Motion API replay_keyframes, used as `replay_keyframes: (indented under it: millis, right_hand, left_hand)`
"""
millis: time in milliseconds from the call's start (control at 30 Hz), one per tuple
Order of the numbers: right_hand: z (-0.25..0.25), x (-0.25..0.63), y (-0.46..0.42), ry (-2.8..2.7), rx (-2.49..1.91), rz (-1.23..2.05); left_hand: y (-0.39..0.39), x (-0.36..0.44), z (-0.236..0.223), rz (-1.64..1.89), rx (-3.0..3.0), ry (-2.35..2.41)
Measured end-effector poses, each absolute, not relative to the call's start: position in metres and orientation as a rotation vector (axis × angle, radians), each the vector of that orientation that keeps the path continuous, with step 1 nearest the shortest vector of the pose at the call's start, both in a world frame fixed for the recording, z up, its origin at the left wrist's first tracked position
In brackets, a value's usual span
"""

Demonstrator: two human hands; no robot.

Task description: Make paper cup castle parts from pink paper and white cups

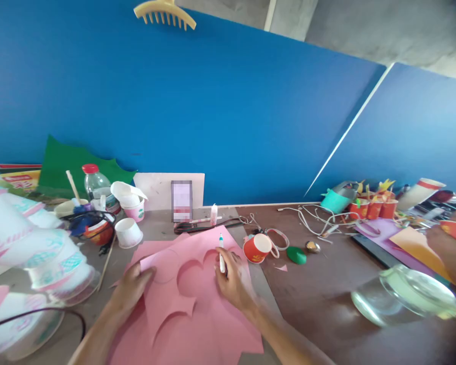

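And here we are, right over the pink sheet (163, 301), which lies at the near middle of the surface (307, 304) on top of more pink paper (228, 334). Curved openings run through it, and near its left edge we can pick out a faint drawn circle.

The left grip (132, 288) is closed on that left edge, thumb on top, pinning it slightly raised! Over to the right grip (233, 284): fingers wrapped round the white pen (222, 262), teal end pointing up and away from us, just above the sheet's right half.

Beyond the paper, we have a phone (181, 201) standing against a pale board (152, 195), with a small bottle (213, 215) close to its right. Just right of the paper sits a tipped red cup (257, 248), then a green cone (296, 255).

On our left, it's crowded: stacked patterned cups (57, 258), a plain white cup (129, 233), a red-capped bottle (96, 185). Far right, a clear jar (403, 296) lies on its side, and another person's hand (446, 256) blurs in at the edge.
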State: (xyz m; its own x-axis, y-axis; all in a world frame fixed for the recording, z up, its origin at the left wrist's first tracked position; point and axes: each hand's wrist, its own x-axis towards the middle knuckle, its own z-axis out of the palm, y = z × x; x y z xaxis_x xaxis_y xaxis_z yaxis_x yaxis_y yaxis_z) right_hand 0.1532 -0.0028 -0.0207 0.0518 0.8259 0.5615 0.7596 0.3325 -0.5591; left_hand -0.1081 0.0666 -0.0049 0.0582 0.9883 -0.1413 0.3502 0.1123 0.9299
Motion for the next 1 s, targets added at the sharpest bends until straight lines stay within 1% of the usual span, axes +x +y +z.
replay_keyframes:
  millis: [100,400,567,733,1000]
  right_hand:
    - [-0.019,0.154,-0.004,-1.737,-1.436,0.078]
    - [-0.018,0.148,-0.008,-1.838,-1.417,0.073]
    - [-0.021,0.149,-0.009,-1.857,-1.423,0.082]
    - [-0.025,0.152,-0.012,-1.878,-1.435,0.072]
    - [-0.019,0.15,-0.016,-1.949,-1.401,0.096]
  left_hand:
    - [0.065,-0.107,-0.004,0.788,1.408,1.318]
    - [0.055,-0.099,0.01,0.715,1.301,1.25]
    - [0.054,-0.098,0.001,0.707,1.264,1.225]
    - [0.053,-0.097,-0.008,0.719,1.318,1.136]
    - [0.05,-0.093,0.002,0.711,1.454,1.174]
